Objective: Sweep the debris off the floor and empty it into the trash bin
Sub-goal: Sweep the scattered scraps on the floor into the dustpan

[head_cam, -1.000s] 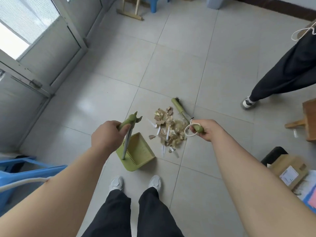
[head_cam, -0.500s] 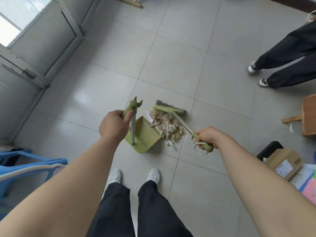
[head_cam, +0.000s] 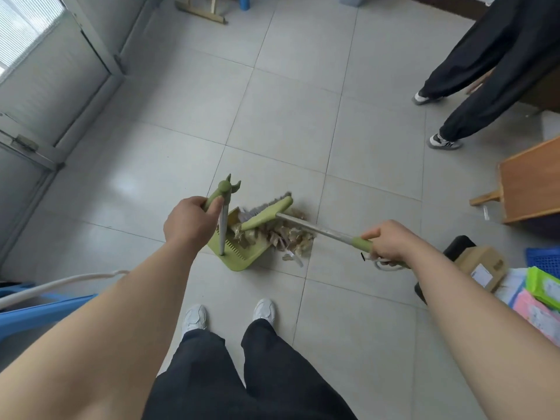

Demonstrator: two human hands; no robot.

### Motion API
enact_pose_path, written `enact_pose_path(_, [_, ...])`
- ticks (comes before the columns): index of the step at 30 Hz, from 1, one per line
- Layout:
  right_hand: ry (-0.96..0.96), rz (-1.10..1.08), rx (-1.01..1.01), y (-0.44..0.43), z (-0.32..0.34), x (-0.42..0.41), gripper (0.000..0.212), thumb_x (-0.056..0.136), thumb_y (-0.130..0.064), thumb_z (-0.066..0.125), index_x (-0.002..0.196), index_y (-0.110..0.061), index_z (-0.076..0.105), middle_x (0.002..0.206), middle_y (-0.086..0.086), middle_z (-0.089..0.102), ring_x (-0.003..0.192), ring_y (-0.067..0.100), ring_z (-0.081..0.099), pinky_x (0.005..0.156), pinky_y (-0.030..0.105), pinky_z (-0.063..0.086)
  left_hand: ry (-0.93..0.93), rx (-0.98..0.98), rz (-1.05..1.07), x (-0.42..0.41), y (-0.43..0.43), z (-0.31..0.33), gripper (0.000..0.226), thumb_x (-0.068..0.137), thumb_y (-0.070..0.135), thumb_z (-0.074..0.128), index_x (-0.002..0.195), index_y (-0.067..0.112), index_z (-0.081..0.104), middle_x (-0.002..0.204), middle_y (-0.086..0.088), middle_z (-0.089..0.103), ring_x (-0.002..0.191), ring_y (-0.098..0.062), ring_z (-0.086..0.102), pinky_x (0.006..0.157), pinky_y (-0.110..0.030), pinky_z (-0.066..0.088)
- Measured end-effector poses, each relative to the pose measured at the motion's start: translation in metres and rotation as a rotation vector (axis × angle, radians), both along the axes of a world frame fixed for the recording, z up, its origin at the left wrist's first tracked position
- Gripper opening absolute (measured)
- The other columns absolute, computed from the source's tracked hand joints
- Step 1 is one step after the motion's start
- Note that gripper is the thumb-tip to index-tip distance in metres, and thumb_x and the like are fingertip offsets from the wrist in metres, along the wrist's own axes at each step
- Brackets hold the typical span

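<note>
My left hand [head_cam: 189,221] grips the green top of the dustpan's upright metal handle. The green dustpan [head_cam: 241,260] rests on the grey tiled floor, its mouth facing right. A pile of tan debris [head_cam: 288,234] with paper scraps lies at that mouth, some of it inside the pan. My right hand [head_cam: 386,245] holds the green grip of the broom [head_cam: 268,215]. The broom's green head with grey bristles lies over the pan's far edge, behind the debris. No trash bin is identifiable.
Another person's legs [head_cam: 472,86] in dark trousers stand at the upper right. A wooden stool [head_cam: 530,183] is at the right, with a cardboard box [head_cam: 481,266] and coloured packets below it. A blue plastic chair [head_cam: 36,310] is at the left, a grey door [head_cam: 51,86] beyond it.
The broom head has swung left and nearer, pushing the debris against and into the dustpan. My right hand moved right and toward me. The other person stepped further into view.
</note>
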State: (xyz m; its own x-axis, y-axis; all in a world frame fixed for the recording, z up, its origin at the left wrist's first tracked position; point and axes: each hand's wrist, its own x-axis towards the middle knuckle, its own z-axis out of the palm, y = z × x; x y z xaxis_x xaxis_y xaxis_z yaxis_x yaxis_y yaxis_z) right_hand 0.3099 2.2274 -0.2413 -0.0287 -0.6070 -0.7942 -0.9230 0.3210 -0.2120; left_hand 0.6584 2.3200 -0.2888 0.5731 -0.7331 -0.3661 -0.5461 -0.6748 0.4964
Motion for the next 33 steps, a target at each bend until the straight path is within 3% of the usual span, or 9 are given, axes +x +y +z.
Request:
enact_pose_path(2, [-0.02,-0.092,-0.023,0.0,0.006,-0.011,0.045,0.076,0.011,0.061,0.096,-0.029,0.069,0.072,0.006,0.064,0.05,0.018,0.049,0.042,0.018,0.038,0.006,-0.007,-0.025,0.001,0.005,0.0,0.054,0.088,0.056,0.049,0.052,0.018,0.035,0.044,0.005,0.033,0.043,-0.021,0.034,0.048,-0.026,0.025])
enact_pose_path(5, [-0.056,-0.213,-0.024,0.0,0.006,-0.018,0.043,0.079,0.015,0.056,0.101,-0.019,0.069,0.079,0.014,0.064,0.049,0.021,0.048,0.041,0.019,0.037,0.0,-0.008,-0.064,0.003,0.01,0.0,0.055,0.086,0.058,0.05,0.052,0.018,0.038,0.042,0.005,0.033,0.043,-0.02,0.035,0.047,-0.025,0.025])
enact_pose_path(9, [-0.067,-0.394,-0.037,-0.004,-0.008,-0.015,0.034,0.08,0.017,0.05,0.108,0.006,0.068,0.066,0.016,0.058,0.038,0.02,0.046,0.035,0.015,0.034,-0.007,0.015,-0.13,0.007,0.012,-0.002,0.05,0.085,0.061,0.051,0.063,0.017,0.059,0.046,0.005,0.043,0.047,-0.019,0.045,0.049,-0.025,0.031])
enact_pose_path(12, [-0.05,-0.492,-0.037,0.003,-0.024,-0.008,0.031,0.079,0.014,0.05,0.106,0.013,0.065,0.064,0.018,0.055,0.034,0.02,0.046,0.034,0.014,0.034,0.004,0.028,-0.151,0.01,0.012,-0.007,0.051,0.086,0.06,0.051,0.067,0.013,0.06,0.05,0.005,0.044,0.049,-0.021,0.044,0.05,-0.026,0.032])
enact_pose_path(15, [-0.032,-0.494,-0.011,0.024,-0.039,0.001,0.023,0.076,0.014,0.053,0.094,0.01,0.068,0.06,0.016,0.052,0.033,0.019,0.045,0.037,0.016,0.035,0.003,0.023,-0.168,0.009,0.01,-0.009,0.052,0.085,0.06,0.051,0.062,0.014,0.054,0.049,0.005,0.04,0.049,-0.022,0.041,0.049,-0.025,0.03])
enact_pose_path(19, [-0.041,-0.395,0.058,0.054,-0.047,0.006,0.023,0.075,0.015,0.053,0.093,0.014,0.068,0.058,0.016,0.052,0.031,0.018,0.042,0.037,0.017,0.034,-0.019,0.014,-0.184,0.005,0.003,-0.006,0.054,0.087,0.06,0.05,0.07,0.011,0.062,0.051,0.003,0.043,0.05,-0.022,0.044,0.05,-0.026,0.033])
enact_pose_path(28, [0.003,-0.102,0.088,0.062,-0.014,0.017,0.029,0.073,0.003,0.058,0.091,-0.01,0.076,0.062,0.009,0.06,0.043,0.019,0.05,0.043,0.018,0.042,-0.038,0.028,-0.223,0.008,0.003,-0.001,0.053,0.089,0.058,0.046,0.055,0.018,0.037,0.048,0.004,0.037,0.047,-0.021,0.039,0.049,-0.026,0.027])
enact_pose_path(33, [0.054,-0.166,0.001,0.078,0.005,0.003,0.039,0.069,0.006,0.06,0.086,-0.027,0.073,0.069,0.004,0.064,0.052,0.02,0.053,0.048,0.022,0.046,-0.03,0.059,-0.294,0.022,0.014,0.002,0.053,0.09,0.058,0.044,0.057,0.019,0.034,0.05,0.005,0.035,0.047,-0.02,0.036,0.049,-0.026,0.026])
